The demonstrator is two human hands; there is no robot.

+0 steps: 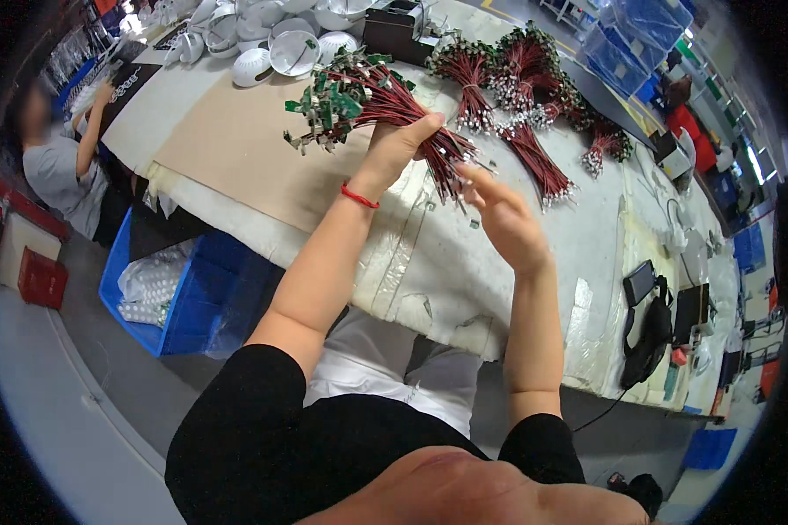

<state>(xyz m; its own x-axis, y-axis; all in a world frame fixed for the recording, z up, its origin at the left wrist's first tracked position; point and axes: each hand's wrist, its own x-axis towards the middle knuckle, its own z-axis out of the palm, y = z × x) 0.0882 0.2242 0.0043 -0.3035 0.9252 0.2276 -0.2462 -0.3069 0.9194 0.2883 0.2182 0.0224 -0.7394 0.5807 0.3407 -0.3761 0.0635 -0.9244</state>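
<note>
My left hand (396, 150) is closed round a thick bundle of dark red wires (381, 103) above the table. Small green circuit boards fan out at the bundle's upper left end, and white connectors show at its lower right end. By the connector ends is my right hand (510, 223), its fingers partly stretched out and slightly blurred; whether the fingertips touch the wires is hard to tell. More bundles of red wires (538, 162) with green boards and white connectors lie on the table beyond my right hand.
White dome-shaped shells (293, 52) are heaped at the far left near a dark box (398, 31). Brown cardboard (228, 153) covers part of the table (464, 293). A blue bin (179, 297) stands below its left edge. At left, a person (66, 166) works; a black strapped device (648, 337) lies right.
</note>
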